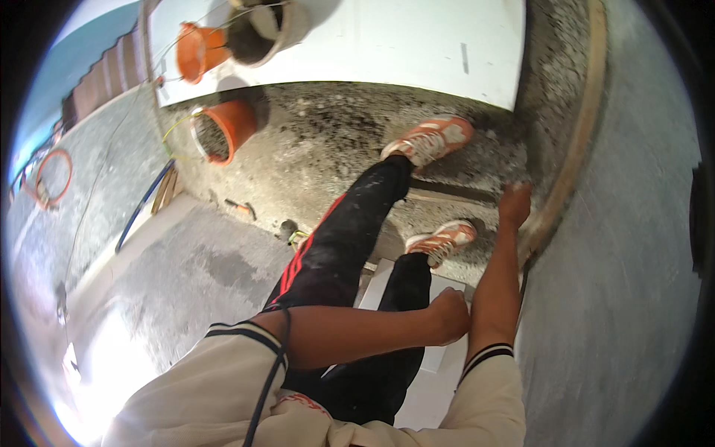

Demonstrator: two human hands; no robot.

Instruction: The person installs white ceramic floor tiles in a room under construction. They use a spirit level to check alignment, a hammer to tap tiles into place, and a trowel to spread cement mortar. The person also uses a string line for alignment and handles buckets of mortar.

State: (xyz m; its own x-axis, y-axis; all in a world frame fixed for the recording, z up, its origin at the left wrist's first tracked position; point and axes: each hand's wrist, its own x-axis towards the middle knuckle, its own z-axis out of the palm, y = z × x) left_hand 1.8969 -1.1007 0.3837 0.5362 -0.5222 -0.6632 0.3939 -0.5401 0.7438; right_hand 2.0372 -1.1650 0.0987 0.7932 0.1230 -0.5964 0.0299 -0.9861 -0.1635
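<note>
My left hand [449,316] is closed in a fist, beside my right forearm and above the pale flat panels [436,387] on the floor. Whatever it may hold is hidden. My right hand [515,203] reaches farther forward, curled closed near the foot of the right wall. It is close to the right end of a narrow wooden strip [450,197] that lies across the rough floor between my shoes. I cannot make out anything inside its fingers. A long wooden batten [585,127] runs along the wall's base, just right of that hand.
A large white board [395,45] lies ahead, with an orange bucket [195,52] and a grey bucket [287,33] on it. Another orange bucket [237,127] lies tilted on the rough floor. An orange-handled tool [240,208] rests farther left. The grey wall [618,283] rises close on my right.
</note>
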